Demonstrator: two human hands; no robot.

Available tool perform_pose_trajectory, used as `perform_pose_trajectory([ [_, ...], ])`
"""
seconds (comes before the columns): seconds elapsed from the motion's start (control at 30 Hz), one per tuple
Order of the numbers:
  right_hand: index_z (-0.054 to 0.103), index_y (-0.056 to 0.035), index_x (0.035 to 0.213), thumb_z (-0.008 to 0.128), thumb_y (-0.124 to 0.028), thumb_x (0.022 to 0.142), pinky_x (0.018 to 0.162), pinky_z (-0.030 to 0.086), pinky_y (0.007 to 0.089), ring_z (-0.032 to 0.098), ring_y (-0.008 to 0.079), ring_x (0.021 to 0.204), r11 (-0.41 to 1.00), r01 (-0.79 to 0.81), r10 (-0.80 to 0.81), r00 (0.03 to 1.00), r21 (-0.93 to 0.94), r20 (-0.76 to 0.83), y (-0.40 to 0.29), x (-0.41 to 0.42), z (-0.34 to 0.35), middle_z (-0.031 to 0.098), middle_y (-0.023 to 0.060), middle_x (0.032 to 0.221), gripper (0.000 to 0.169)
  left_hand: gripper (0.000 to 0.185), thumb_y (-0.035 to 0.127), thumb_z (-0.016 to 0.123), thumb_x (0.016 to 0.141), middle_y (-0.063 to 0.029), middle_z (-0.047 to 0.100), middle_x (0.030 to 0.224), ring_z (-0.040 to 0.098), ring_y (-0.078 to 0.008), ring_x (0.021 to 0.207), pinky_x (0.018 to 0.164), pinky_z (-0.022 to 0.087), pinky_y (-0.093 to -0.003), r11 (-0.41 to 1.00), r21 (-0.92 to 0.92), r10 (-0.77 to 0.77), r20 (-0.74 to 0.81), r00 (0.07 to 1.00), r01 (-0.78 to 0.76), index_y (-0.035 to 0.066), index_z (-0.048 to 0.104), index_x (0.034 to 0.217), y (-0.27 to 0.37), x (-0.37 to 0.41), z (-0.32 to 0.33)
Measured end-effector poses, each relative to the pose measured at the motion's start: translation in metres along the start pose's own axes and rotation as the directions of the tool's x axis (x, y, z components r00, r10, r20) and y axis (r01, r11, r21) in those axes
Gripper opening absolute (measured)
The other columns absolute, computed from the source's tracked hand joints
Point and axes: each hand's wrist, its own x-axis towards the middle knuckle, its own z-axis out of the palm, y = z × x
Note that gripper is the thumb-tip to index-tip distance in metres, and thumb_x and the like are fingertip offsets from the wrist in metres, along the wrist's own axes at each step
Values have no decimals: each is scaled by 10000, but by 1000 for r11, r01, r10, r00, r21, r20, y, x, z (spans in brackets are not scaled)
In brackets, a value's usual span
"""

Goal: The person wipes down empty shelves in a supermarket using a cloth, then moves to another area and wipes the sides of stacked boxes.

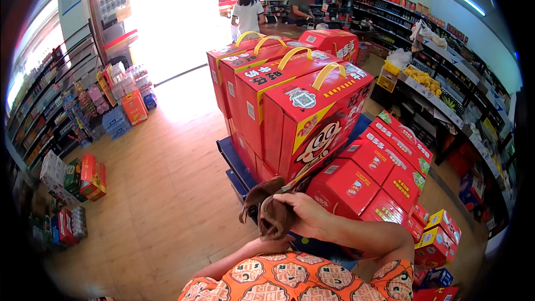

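A crumpled brown cloth (pixel 273 219) is pinched between the thumb and fingers of my right hand (pixel 309 214). Below it, my left hand (pixel 273 244) reaches in from the lower left, mostly hidden by the cloth; its fingers cannot be made out. Directly beyond the cloth stands the nearest red carton (pixel 284 110), which has a yellow carry handle (pixel 328 76) and a cartoon face on its front. Several similar cartons stand in a row behind it, on a dark blue base (pixel 234 161). To the right, beside my right forearm, lies a lower stack of red cartons (pixel 351 184).
Wooden-look flooring (pixel 167 200) extends left to a bright doorway (pixel 173 21). Stocked shelves (pixel 37 113) line the left wall. Bottle packs (pixel 116 122) stand near the doorway. A produce stand (pixel 436 102) curves along the right. Two people (pixel 247 10) are by the counter at the back.
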Motion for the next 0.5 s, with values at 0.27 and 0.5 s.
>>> perform_pose_trajectory([
  [0.27, 435, -37, 1132, 548, -39, 791, 733, 504, 301, 580, 150, 810, 942, 87, -104, 994, -325, -37, 7, 12, -1, 561, 69, 954, 360, 206, 51, 529, 821, -85, 613, 936, 582, -180, 832, 752, 474, -277, 690, -711, -495, -600, 628, -135, -4, 570, 1015, 72, -11, -84],
  [0.5, 412, 3, 1107, 606, -53, 732, 742, 485, 298, 563, 166, 850, 892, 88, -125, 991, -443, -55, 22, 29, -20, 541, 107, 969, 425, 258, 153, 476, 871, -127, 617, 931, 597, -186, 824, 750, 481, -301, 404, -837, -689, -544, 478, -369, -58, 560, 992, 91, -23, -106],
])
